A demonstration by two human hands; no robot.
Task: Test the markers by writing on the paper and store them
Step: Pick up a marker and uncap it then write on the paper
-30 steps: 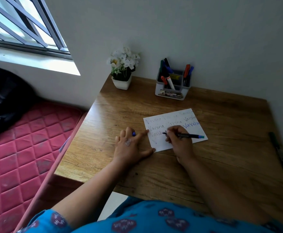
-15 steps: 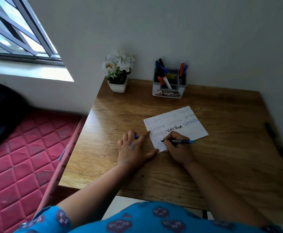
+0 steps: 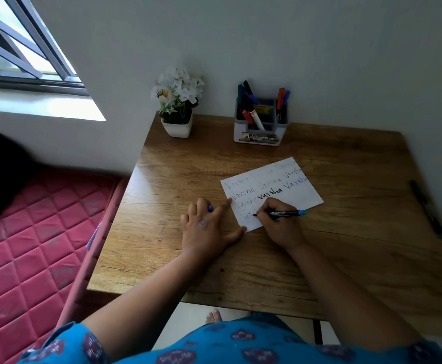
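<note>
Fingers of right hand (image 3: 280, 222) pinch marker (image 3: 282, 213), tip on paper (image 3: 272, 193); left hand (image 3: 209, 227) holds blue cap (image 3: 210, 208).

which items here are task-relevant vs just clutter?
In use: marker in right hand; paper; blue cap in left hand; organizer; green marker at desk edge.
Clutter: flower pot; mattress.
</note>
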